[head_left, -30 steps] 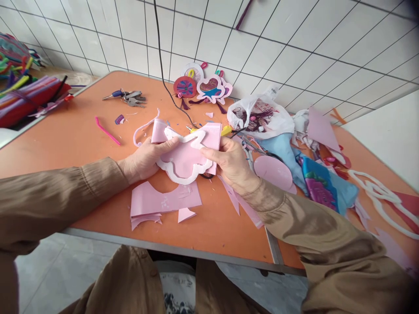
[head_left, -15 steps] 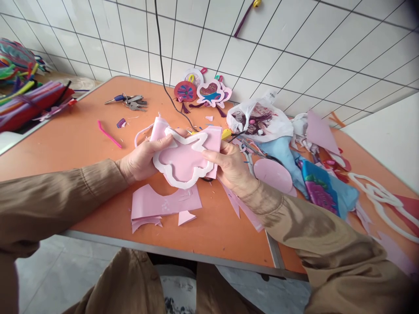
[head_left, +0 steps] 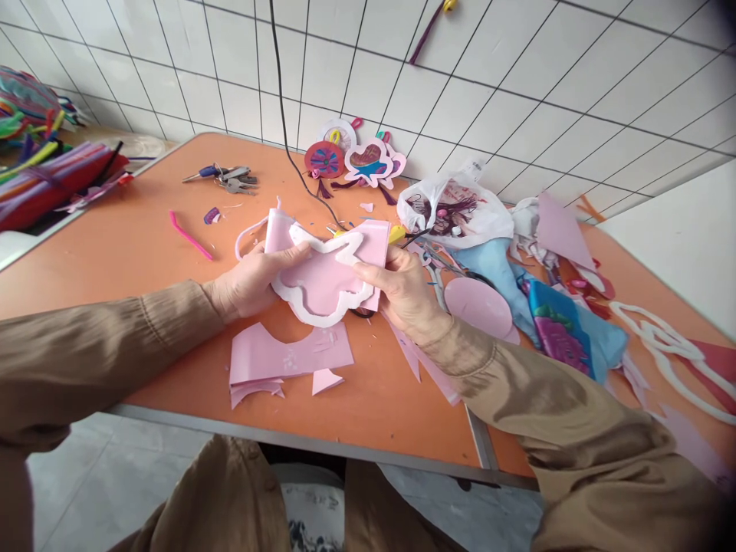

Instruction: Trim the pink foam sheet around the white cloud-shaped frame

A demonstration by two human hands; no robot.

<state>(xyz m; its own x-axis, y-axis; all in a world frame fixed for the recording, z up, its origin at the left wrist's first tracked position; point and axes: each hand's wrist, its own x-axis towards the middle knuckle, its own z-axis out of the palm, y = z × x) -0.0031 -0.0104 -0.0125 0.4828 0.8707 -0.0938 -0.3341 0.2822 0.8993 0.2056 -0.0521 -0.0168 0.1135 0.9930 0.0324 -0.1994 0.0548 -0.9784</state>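
Above the orange table, both hands hold a pink sheet (head_left: 322, 274) with a white butterfly-like outline (head_left: 322, 314) lying against its face. My left hand (head_left: 248, 282) is closed on the left side, its thumb pressed on the outline's upper left. At the right edge my right hand (head_left: 411, 295) pinches outline and sheet together, thumb in front. The fingers behind the sheet are mostly hidden. Below lies a cut pink offcut (head_left: 293, 354) with a curved notch, beside a small pink scrap (head_left: 326, 381). A yellow tool tip (head_left: 396, 234) with a dark cable shows behind the sheet.
Keys (head_left: 235, 181) and a pink stick (head_left: 192, 236) lie at left. Finished ornaments (head_left: 368, 162) lean on the tiled wall. A white plastic bag (head_left: 486, 215), scissors (head_left: 437, 280), a pink oval (head_left: 478, 307) and a blue packet (head_left: 560, 330) crowd the right.
My left thumb has slid slightly right and down along the outline's upper left. The sheet and outline have tilted a little; my right hand keeps its grip.
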